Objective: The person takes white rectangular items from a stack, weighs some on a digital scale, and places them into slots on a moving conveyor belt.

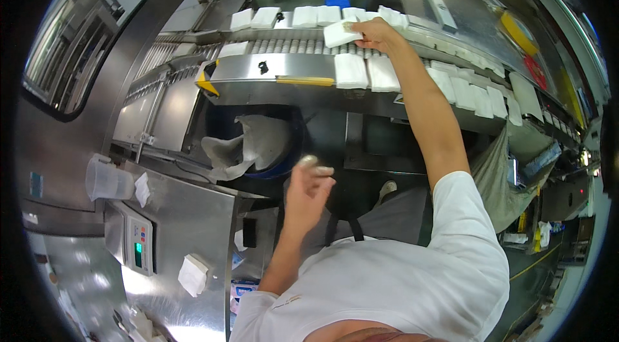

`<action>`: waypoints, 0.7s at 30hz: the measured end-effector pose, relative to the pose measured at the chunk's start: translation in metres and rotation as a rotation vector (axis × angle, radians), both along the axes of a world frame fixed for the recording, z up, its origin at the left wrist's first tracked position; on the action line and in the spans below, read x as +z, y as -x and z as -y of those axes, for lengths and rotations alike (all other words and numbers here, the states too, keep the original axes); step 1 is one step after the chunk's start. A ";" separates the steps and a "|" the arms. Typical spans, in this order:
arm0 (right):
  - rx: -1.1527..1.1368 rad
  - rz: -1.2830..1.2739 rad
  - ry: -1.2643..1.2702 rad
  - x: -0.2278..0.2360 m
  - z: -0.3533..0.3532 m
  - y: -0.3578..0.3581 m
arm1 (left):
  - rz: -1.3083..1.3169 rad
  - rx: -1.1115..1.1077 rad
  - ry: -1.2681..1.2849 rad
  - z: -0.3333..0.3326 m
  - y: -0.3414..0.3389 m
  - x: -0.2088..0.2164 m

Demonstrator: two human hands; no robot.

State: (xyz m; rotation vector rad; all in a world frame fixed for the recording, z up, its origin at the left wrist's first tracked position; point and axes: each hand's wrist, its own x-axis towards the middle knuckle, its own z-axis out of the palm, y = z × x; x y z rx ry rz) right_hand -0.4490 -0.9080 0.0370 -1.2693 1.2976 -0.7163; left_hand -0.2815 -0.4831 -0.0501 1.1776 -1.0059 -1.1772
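Note:
My right hand [379,34] reaches far out over the roller conveyor [293,46]. It grips the right end of a white folded tissue stack [338,34], lifted just above the rollers. Two similar white stacks [351,71] lie side by side on the near metal ledge [258,68], with more along it to the right. A row of white stacks [305,17] lines the conveyor's far side. My left hand [308,194] hangs in front of my body, over the dark gap, touching nothing. Its fingers are loosely bent and apart, with pale coverings or highlights at the tips.
Below the conveyor stands a dark blue bin [293,148] with grey-white cloth or sheeting [261,142] in it. On the left steel table [180,213] are a digital scale [137,242], a clear plastic jug [108,179] and a white folded piece [193,275]. Grey-green cloth [506,177] hangs at right.

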 end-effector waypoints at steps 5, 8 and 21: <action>0.305 0.162 0.213 0.030 -0.078 0.016 | -0.112 0.110 0.221 0.058 -0.007 0.025; 0.598 0.220 0.253 0.025 -0.131 0.014 | -0.300 0.115 0.201 0.090 -0.011 0.043; 0.233 -0.965 0.521 -0.020 0.003 0.102 | -0.366 0.208 -0.004 0.073 0.000 0.045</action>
